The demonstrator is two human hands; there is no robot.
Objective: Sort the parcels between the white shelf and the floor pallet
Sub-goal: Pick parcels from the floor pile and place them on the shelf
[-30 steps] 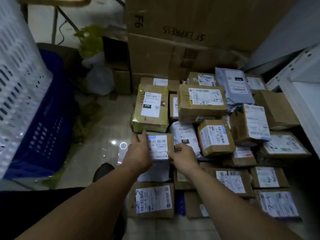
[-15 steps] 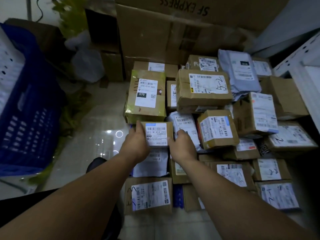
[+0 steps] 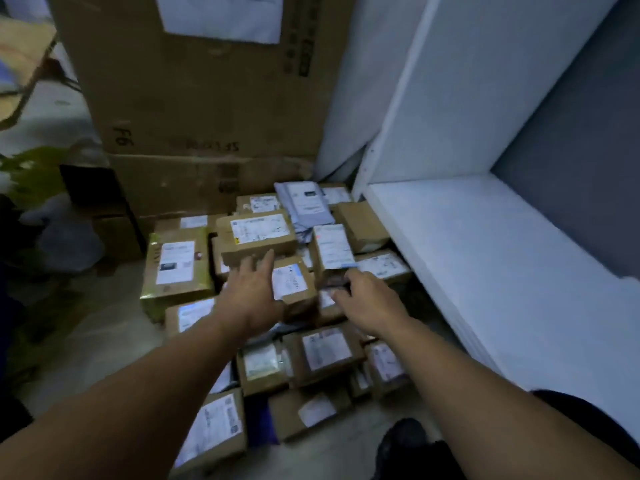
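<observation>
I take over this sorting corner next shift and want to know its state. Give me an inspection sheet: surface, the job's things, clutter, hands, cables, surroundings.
Surface: pale floor; the pallet is hidden under the pile.
Job's things: labelled brown parcels heaped beside the white shelf; a green-wrapped parcel at the pile's left edge; a grey mailer at the back.
Clutter: leafy plant at far left.
Hands: left hand open, fingers spread beside a small parcel; right hand reaches into the pile, fingers too blurred to judge.
Cables: nothing seen.
Surroundings: large cartons stacked behind the pile; dim light, motion blur.
</observation>
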